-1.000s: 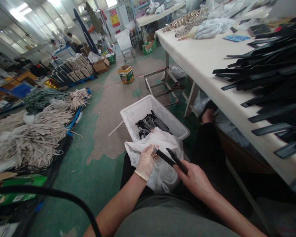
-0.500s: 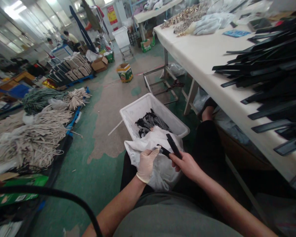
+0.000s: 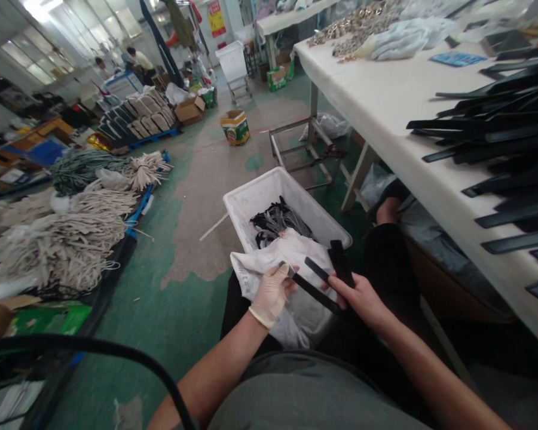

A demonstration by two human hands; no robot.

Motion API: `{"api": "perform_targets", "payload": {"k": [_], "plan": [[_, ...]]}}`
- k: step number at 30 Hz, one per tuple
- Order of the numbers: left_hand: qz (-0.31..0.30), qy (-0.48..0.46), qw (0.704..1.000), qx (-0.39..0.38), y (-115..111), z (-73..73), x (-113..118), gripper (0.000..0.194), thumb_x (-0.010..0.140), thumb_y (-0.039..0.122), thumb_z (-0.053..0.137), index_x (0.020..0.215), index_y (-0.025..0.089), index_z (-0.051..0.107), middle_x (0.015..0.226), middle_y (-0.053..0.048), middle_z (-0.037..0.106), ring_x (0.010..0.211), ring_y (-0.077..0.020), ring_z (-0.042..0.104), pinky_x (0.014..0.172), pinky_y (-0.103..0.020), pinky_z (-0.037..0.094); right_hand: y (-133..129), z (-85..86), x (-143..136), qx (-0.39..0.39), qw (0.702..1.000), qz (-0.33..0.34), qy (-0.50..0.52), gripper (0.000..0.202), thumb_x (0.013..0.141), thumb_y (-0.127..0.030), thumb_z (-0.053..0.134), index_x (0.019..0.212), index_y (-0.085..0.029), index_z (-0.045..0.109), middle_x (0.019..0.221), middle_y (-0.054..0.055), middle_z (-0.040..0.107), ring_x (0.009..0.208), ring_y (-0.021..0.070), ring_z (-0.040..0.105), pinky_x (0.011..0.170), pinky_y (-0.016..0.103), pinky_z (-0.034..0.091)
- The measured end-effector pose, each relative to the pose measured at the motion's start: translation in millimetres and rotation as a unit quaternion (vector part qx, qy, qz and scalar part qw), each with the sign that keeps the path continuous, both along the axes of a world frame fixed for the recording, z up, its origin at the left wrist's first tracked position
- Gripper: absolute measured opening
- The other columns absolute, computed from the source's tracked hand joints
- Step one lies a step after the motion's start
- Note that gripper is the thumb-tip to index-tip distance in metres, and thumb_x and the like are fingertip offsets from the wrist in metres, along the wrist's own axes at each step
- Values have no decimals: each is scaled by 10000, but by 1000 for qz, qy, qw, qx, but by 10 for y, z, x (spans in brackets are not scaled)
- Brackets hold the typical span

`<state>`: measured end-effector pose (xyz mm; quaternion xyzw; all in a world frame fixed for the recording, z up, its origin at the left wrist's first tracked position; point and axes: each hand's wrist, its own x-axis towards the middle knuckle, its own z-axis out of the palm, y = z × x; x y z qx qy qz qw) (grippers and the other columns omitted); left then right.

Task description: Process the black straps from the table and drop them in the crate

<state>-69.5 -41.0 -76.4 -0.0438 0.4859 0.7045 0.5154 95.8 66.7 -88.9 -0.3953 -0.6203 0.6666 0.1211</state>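
My left hand (image 3: 271, 294), in a pale glove, pinches the end of a black strip (image 3: 312, 290) over my lap. The strip slants down to the right, toward my bare right hand (image 3: 356, 295). That hand is closed around more black strips (image 3: 339, 260), whose ends stick up past its fingers. Beneath both hands a whitish cloth bag (image 3: 291, 254) is draped over my lap and the near edge of a white plastic bin (image 3: 237, 206). Dark strips (image 3: 280, 221) lie tangled inside the bin.
On the right a cream table (image 3: 363, 95) carries a pile of black straps (image 3: 511, 137) that overhang its edge. Bundles of beige cord (image 3: 72, 239) lie at the left. A metal frame (image 3: 296, 149) stands beyond the bin, with a cardboard box (image 3: 235, 127) farther off.
The strip between my hands now shows a longer length. My right hand has shifted slightly right, and its strips have spread apart. The whole view has turned a little to the left.
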Motion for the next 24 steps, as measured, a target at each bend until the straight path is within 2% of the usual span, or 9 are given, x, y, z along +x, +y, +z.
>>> {"api": "perform_targets", "payload": {"k": [4,6,8,10,13,15,18,21,24], "plan": [[0,-7,1000,-15,-23,-43,-49,423,495,392,891,734,142,648,749,-10,689,618,-107,617,504,-193,457,-112,168,99,42,984,170,8,366,632,-403,756,907,-169,698,715,6,658,564,156,556,510,246,411],[-6,-2,1000,-16,-48,-69,-42,412,514,392,884,739,135,654,745,-12,684,605,-95,605,493,-182,448,-192,292,170,112,968,223,-38,242,680,-360,719,842,-180,721,740,17,684,648,195,603,577,262,440],[-5,1,1000,-17,-71,-99,-39,405,528,394,878,740,129,659,727,-10,675,588,-85,594,482,-171,440,-261,396,282,152,952,248,-90,208,724,-328,671,875,-206,745,765,24,712,699,221,639,634,275,467],[2,2,1000,-19,-79,-127,-57,398,540,395,874,742,125,661,712,-6,667,565,-73,580,462,-157,424,-315,455,436,140,947,268,-110,426,671,-289,714,1096,-260,713,955,30,738,851,253,671,751,281,498],[30,-2,999,-22,-58,-155,-135,394,535,376,878,744,127,655,705,-7,669,547,-70,575,436,-148,403,-365,459,666,115,946,283,-106,848,581,-224,755,1382,-313,491,1200,34,674,1057,275,637,889,276,489],[48,-7,999,-17,-35,-160,-202,386,535,350,879,755,131,651,705,-10,674,552,-79,585,427,-148,397,-371,427,756,131,945,278,-109,890,605,-215,716,1435,-309,409,1233,36,655,1093,267,626,922,282,480],[64,-9,998,-10,-15,-160,-284,336,577,314,859,764,128,650,691,-8,668,552,-84,587,420,-152,400,-335,381,760,180,941,253,-131,621,705,-246,618,1323,-258,556,1120,41,708,1004,257,668,873,290,504],[72,-13,997,-9,-22,-174,-314,297,610,297,842,762,124,653,694,-8,667,560,-82,589,429,-154,415,-287,376,672,206,944,215,-143,297,816,-324,524,1005,-214,725,882,40,752,820,258,704,710,277,525],[78,-19,997,-6,-35,-211,-291,292,621,298,837,777,126,661,720,-13,679,580,-80,602,448,-148,425,-294,391,578,201,950,191,-143,308,858,-420,508,824,-211,733,758,31,742,705,251,699,588,255,497]]}}
